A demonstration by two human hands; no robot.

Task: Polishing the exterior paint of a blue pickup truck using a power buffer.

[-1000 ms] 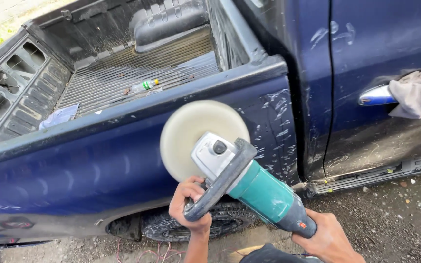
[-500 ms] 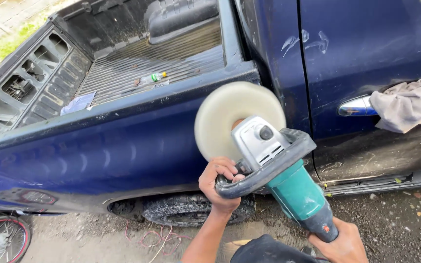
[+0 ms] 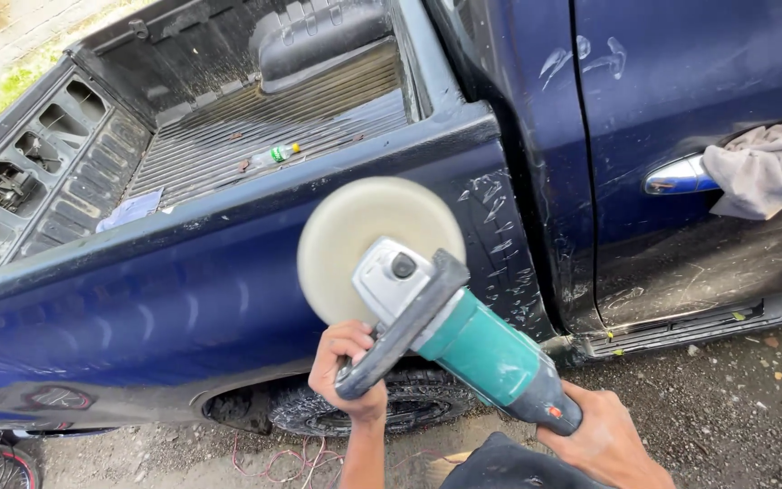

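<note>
both hands hold one machine, a polisher with a green body and a grey metal head. left hand comes up from the bottom of the view with the forearm almost vertical, and its fingers are closed around the black loop handle that goes across the head of the machine. the knuckles are turned toward the camera and the wrist is a little bent. right hand is lower and more to the right, near the bottom edge; it is closed on the rear end of the green body, where the body becomes dark, and the back of the hand is facing up.

the polisher lies in a slope, from the right hand up to the left. its round cream pad is at the upper end and is set against the dark blue side panel of a pickup truck, just above the rear wheel. i cannot tell if the pad is turning.

going from left to right: the open truck bed with ribbed floor, and a small green bottle lying in it; then the pad and the white smears on the panel beside it; then the cab door, where a grey cloth hangs over the chrome door handle. under the truck is gravel ground.
</note>
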